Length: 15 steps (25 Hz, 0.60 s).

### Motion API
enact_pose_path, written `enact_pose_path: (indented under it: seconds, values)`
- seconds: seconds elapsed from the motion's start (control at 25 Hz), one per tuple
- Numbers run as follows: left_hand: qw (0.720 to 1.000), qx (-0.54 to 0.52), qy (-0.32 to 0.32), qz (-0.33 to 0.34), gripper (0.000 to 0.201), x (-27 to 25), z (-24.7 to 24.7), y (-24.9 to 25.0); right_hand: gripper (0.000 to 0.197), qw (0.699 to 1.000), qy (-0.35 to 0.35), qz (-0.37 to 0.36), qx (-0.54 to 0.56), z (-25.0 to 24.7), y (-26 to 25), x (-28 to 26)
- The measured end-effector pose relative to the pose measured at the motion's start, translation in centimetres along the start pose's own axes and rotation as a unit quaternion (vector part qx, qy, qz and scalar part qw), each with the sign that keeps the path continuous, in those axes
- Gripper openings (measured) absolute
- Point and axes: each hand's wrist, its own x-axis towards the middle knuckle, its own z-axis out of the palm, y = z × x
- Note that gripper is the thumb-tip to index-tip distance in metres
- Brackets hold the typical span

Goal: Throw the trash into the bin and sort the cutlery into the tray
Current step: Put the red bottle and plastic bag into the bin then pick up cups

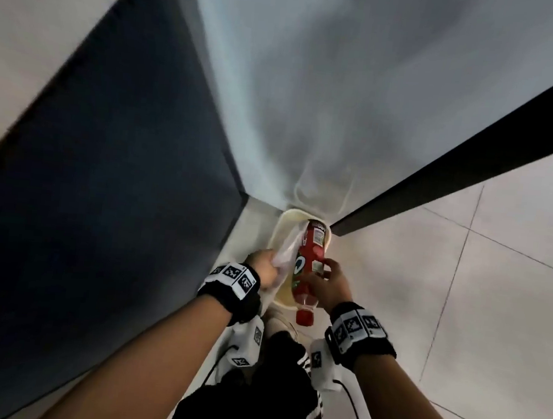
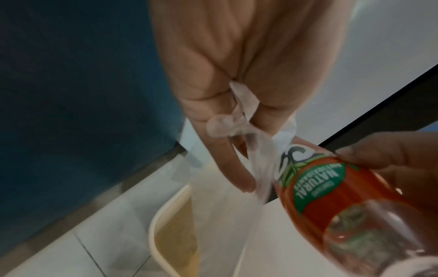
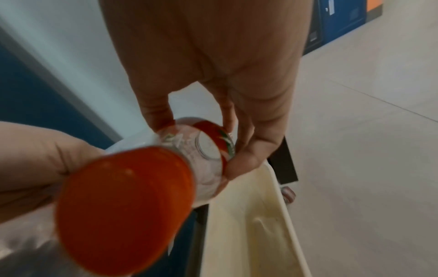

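A red-labelled plastic bottle [image 1: 308, 266] with a red cap [image 1: 305, 316] is gripped around its middle by the right hand [image 1: 328, 287]. It is held over the cream bin [image 1: 275, 239], bottom end first, cap pointing back at the person. A thin clear plastic bag [image 2: 239, 135] is pinched between the fingers of the left hand [image 1: 262, 268], just beside the bottle and also over the bin.

The bin is small and is tucked in a corner between a blue panel [image 1: 104, 159] and a dark table edge [image 1: 459, 152]. If the bottle is let go while tilted, the rim could be hit and the bottle could bounce onto the tiled floor [image 1: 481, 279]. The light bag could cling to the fingers or float past the bin. No cutlery or tray is seen here.
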Motion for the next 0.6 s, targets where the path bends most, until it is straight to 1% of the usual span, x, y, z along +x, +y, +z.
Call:
enact_pose_path:
  seconds: [0.08, 0.12, 0.2, 0.28, 0.36, 0.4, 0.44, 0.52, 0.6]
  values:
    - [0.999, -0.010, -0.021, -0.030, 0.021, 4.9, 1.9, -0.9, 0.060, 0.999, -0.002, 0.027, -0.028, 0.9, 1.9, 4.4]
    - [0.999, -0.004, -0.022, -0.038, 0.023, 7.4, 2.7, -1.4, 0.060, 0.999, -0.002, 0.034, -0.043, 1.3, 2.7, 6.6]
    - [0.999, 0.018, -0.018, -0.037, 0.033, 11.4, 4.0, -2.2, 0.058, 0.997, 0.003, 0.034, -0.067, 2.2, 3.7, 10.1]
    - [0.999, 0.037, -0.009, -0.030, 0.047, 13.7, 4.5, -2.3, 0.060, 0.995, 0.006, 0.022, -0.094, 2.8, 4.2, 12.9]
    - [0.999, 0.022, -0.005, -0.030, 0.063, 14.0, 4.3, -1.9, 0.066, 0.992, 0.015, 0.007, -0.125, 3.0, 4.3, 14.2]
    - [0.999, 0.014, 0.000, -0.031, 0.068, 14.1, 4.2, -1.9, 0.066, 0.991, 0.022, 0.005, -0.131, 2.9, 4.2, 14.5]
    - [1.000, 0.000, 0.010, -0.028, 0.069, 13.7, 3.8, -1.6, 0.063, 0.991, 0.029, 0.001, -0.127, 2.7, 4.1, 14.5]
    - [0.998, -0.044, 0.043, -0.018, 0.062, 11.9, 2.9, -1.4, 0.052, 0.992, 0.030, -0.004, -0.119, 2.2, 3.6, 13.2]
    - [0.992, -0.092, 0.080, -0.014, 0.052, 9.3, 1.6, -0.8, 0.043, 0.992, 0.025, -0.017, -0.126, 1.4, 2.4, 10.5]
